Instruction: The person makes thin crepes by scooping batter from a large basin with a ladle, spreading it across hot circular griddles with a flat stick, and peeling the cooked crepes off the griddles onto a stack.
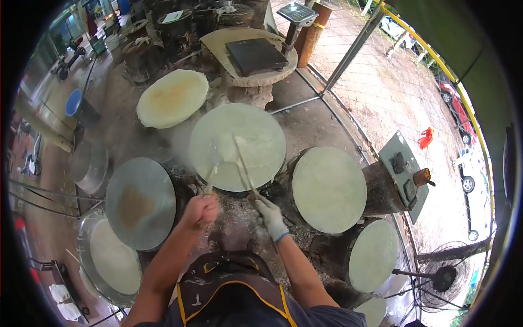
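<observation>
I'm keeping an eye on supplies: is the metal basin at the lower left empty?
Not empty: the metal basin holds pale, batter-like contents, visible inside its rim. Their depth I cannot tell.

Surface finishes, as I view them remotely: the grey griddle (140,204) is smooth, matt metal with a dull brown patch. The basin (83,260) is thin, shiny metal. The batter (248,150) is wet-looking, smooth near the rim and rougher centrally. I see white knitted cloth in the glove (271,218), dark matt cloth in the apron (239,297), and blue plastic in the bucket (73,102). The long stick (245,166) and pale tool (211,179) are blurred; I cannot tell their materials.
</observation>
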A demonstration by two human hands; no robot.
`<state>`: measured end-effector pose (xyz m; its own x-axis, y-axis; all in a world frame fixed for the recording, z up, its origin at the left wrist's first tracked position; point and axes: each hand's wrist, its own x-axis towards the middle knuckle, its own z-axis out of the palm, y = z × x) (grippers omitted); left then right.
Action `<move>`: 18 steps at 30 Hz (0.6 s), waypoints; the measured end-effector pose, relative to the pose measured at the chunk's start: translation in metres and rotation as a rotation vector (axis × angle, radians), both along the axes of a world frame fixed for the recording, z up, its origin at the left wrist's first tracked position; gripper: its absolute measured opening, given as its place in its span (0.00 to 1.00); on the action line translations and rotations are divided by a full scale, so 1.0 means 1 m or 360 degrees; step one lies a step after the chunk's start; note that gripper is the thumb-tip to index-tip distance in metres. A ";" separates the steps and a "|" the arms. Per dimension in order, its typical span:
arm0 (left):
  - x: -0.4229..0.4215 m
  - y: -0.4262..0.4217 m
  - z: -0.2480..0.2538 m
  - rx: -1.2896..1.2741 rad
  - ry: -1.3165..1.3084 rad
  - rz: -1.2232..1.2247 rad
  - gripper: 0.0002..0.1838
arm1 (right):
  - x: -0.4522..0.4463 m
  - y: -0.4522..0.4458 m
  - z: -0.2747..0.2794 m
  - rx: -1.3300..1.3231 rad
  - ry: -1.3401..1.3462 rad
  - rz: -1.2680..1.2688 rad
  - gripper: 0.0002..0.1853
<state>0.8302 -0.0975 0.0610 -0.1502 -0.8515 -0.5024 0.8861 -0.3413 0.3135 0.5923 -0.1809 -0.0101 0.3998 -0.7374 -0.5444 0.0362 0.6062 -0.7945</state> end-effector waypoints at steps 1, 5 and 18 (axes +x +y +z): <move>0.001 0.016 0.019 -0.0023 -0.0203 -0.0009 0.06 | -0.007 -0.006 0.005 -0.0074 0.0047 -0.0127 0.23; -0.017 0.052 0.053 -0.0036 -0.0566 -0.0025 0.09 | -0.013 -0.038 -0.014 -0.0265 0.0269 -0.0409 0.22; -0.018 0.156 0.105 0.0096 -0.0997 0.0529 0.13 | 0.008 0.008 -0.016 -0.0321 0.0249 0.0218 0.23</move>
<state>0.8120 0.0584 0.1655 0.4452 -0.7701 -0.4568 0.6056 -0.1168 0.7871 0.6002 -0.1726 -0.0261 0.4260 -0.7818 -0.4552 -0.1676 0.4262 -0.8889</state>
